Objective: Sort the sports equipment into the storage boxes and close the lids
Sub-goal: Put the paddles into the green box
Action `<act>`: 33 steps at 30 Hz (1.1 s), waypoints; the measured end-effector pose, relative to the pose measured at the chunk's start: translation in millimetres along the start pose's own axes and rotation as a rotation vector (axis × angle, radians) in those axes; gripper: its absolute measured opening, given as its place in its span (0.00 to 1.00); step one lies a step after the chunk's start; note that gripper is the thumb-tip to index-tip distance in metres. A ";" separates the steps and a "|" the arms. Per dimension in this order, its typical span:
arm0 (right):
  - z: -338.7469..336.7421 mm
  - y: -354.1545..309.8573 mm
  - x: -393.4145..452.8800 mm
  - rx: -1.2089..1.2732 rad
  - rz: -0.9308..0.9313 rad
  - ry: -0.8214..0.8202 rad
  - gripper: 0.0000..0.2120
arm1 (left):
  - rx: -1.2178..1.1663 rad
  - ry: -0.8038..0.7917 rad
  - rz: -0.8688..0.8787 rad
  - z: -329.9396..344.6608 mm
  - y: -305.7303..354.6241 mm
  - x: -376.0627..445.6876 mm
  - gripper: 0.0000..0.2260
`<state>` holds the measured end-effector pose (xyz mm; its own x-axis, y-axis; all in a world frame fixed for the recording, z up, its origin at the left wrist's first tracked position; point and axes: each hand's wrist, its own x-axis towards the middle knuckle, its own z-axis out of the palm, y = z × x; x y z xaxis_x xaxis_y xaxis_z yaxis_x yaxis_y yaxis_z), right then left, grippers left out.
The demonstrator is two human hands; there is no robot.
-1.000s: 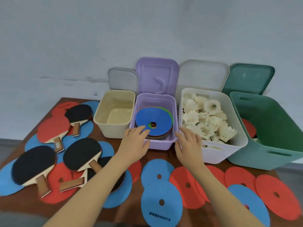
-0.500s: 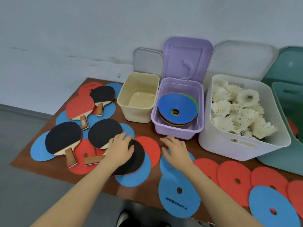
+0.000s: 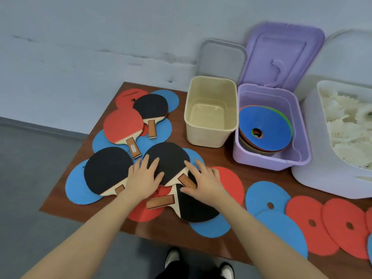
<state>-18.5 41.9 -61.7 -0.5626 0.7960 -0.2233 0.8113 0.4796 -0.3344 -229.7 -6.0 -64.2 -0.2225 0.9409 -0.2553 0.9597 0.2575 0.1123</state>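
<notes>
Several table tennis paddles lie on flat discs at the left of the brown table (image 3: 225,160). My left hand (image 3: 144,177) rests with spread fingers on the black face of the middle paddle (image 3: 170,156). My right hand (image 3: 203,181) lies over that paddle's wooden handle (image 3: 186,181), fingers fairly straight. Another black paddle (image 3: 197,208) sits just below, its handle (image 3: 161,201) pointing left. The cream box (image 3: 211,135) is empty. A stack of discs with a blue one (image 3: 267,121) on top fills the purple box (image 3: 265,161).
A black paddle (image 3: 106,170), a red one (image 3: 122,125) and a further black one (image 3: 151,105) lie to the left. Loose blue (image 3: 263,193) and red discs (image 3: 308,218) cover the table's right front. A white box (image 3: 316,174) holds shuttlecocks (image 3: 346,125). Open lids (image 3: 281,49) lean on the wall.
Both hands have moved left and nearer, from the purple box's front to the paddles. The view swung left; the green box has left the frame.
</notes>
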 end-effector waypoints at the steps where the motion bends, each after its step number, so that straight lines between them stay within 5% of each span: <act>1: 3.1 -8.5 7.8 -0.025 0.003 -0.005 0.41 | 0.009 -0.012 0.016 0.8 -6.0 5.5 0.26; 11: 29.6 -38.7 53.5 -0.076 0.047 -0.077 0.49 | -0.087 -0.099 0.172 11.5 -34.7 24.2 0.25; 19: 20.6 -20.7 16.5 -0.043 0.049 0.161 0.42 | -0.220 0.032 0.356 5.3 -18.6 10.4 0.23; 25: 22.1 16.4 -49.1 -0.037 0.248 0.202 0.41 | -0.253 0.030 0.513 6.8 24.5 -11.4 0.23; 28: 27.2 36.3 -81.8 -0.017 0.368 0.273 0.40 | -0.275 -0.028 0.457 14.6 39.1 -22.2 0.29; 33: 30.9 61.1 -126.6 -0.028 0.535 0.300 0.40 | 0.067 -0.174 0.509 35.3 52.0 -29.6 0.49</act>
<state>97.4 -41.0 -82.1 -0.0100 0.9963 -0.0852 0.9750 -0.0092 -0.2220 -167.2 -28.2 -84.7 0.2998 0.8912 -0.3404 0.9488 -0.2415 0.2035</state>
